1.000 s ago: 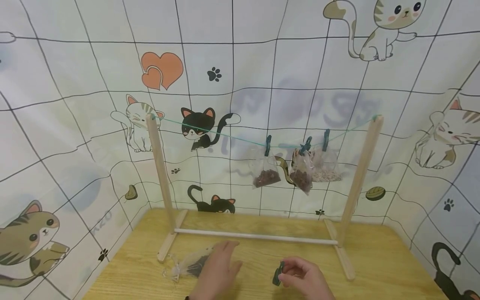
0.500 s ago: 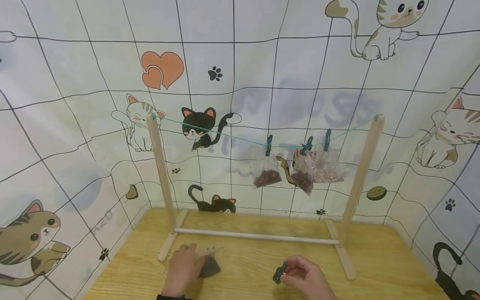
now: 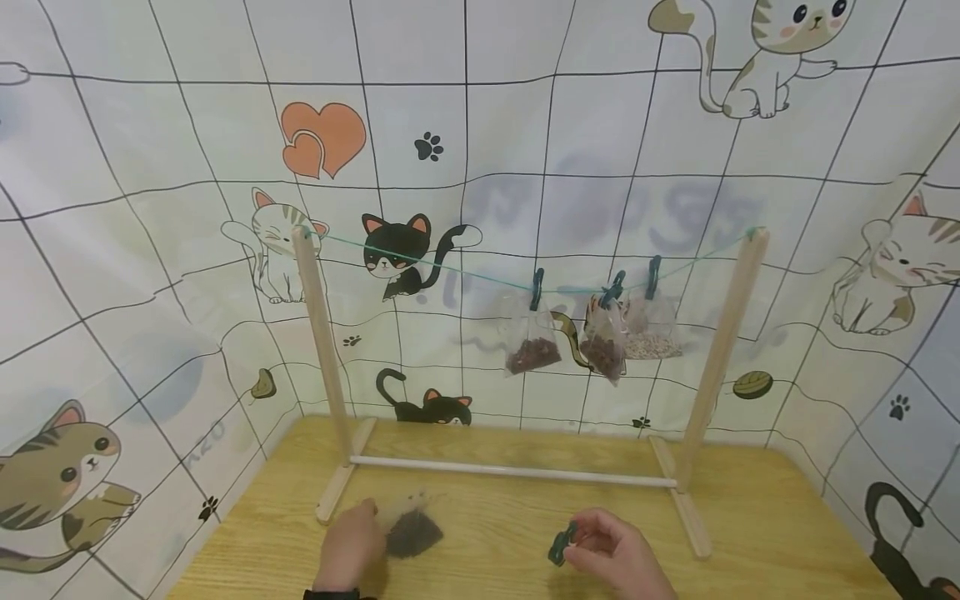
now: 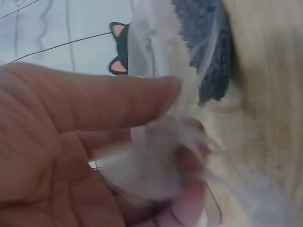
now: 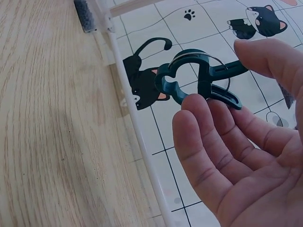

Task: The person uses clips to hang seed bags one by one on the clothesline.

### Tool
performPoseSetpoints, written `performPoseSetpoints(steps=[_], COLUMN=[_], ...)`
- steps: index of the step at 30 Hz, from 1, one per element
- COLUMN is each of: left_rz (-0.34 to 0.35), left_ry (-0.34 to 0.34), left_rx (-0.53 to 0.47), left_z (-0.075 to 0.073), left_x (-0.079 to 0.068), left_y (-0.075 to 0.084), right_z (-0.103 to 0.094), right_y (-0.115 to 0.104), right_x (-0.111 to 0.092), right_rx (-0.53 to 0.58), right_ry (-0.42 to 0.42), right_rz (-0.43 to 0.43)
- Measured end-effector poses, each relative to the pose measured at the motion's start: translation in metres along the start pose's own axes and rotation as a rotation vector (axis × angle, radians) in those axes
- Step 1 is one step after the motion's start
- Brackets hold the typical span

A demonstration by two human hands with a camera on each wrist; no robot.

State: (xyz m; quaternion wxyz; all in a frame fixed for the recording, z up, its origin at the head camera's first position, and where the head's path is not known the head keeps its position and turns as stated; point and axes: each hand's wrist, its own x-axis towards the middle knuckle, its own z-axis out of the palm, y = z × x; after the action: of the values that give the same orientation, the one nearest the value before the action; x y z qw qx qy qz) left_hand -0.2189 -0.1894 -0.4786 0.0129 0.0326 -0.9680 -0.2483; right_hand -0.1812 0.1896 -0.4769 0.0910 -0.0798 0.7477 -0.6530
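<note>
My left hand [image 3: 351,542] is low on the left in the head view. In the left wrist view its thumb and fingers pinch the gathered clear plastic of a small bag with dark grains [image 4: 203,45]; the plastic is blurred. That bag [image 3: 414,533] lies to the right of the hand on the wooden table. My right hand [image 3: 618,554] holds a dark green plastic clip [image 3: 562,543] above the table. In the right wrist view the clip [image 5: 201,78] sits between thumb and fingertips, its round jaws pointing away from the palm.
A wooden stand with two posts [image 3: 321,342] and a white crossbar [image 3: 510,472] spans the table [image 3: 480,533]. From its green string [image 3: 450,271] hang several clips and bags, including a bag of brown bits [image 3: 534,354] and one of pale grains [image 3: 654,346]. A cat-print sheet [image 3: 510,125] surrounds them.
My left hand has moved left across the bag to its other end and drawn back slightly. The dark-grain bag has shifted and now shows right of the hand. My right hand stays nearly still.
</note>
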Motion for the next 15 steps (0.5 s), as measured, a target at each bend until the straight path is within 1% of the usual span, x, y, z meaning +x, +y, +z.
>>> performPoseSetpoints(steps=[3,5,7,10,12,15], left_rz=[0.023,0.047,0.094,0.180,0.224,0.284], left_ry=[0.038,0.058,0.066,0.082,0.093,0.137], left_rx=[-0.119,-0.198,-0.261,-0.302,-0.320,-0.295], left_z=[-0.006,-0.010,-0.014,-0.019,-0.020,-0.022], left_x=[0.000,0.001,0.001,-0.002,-0.004,-0.008], left_y=[0.005,0.011,0.018,0.030,0.038,0.047], right_z=[0.000,0.000,0.001,0.002,0.002,0.002], right_y=[-0.002,-0.002,-0.003,-0.004,-0.005,-0.008], right_x=[-0.001,-0.001,-0.001,0.001,0.001,0.002], right_rx=[-0.001,-0.004,-0.008,-0.016,-0.020,-0.050], right_ry=[0.011,0.018,0.024,0.020,0.013,0.013], right_rz=[-0.001,-0.007,-0.022,-0.052,-0.072,-0.121])
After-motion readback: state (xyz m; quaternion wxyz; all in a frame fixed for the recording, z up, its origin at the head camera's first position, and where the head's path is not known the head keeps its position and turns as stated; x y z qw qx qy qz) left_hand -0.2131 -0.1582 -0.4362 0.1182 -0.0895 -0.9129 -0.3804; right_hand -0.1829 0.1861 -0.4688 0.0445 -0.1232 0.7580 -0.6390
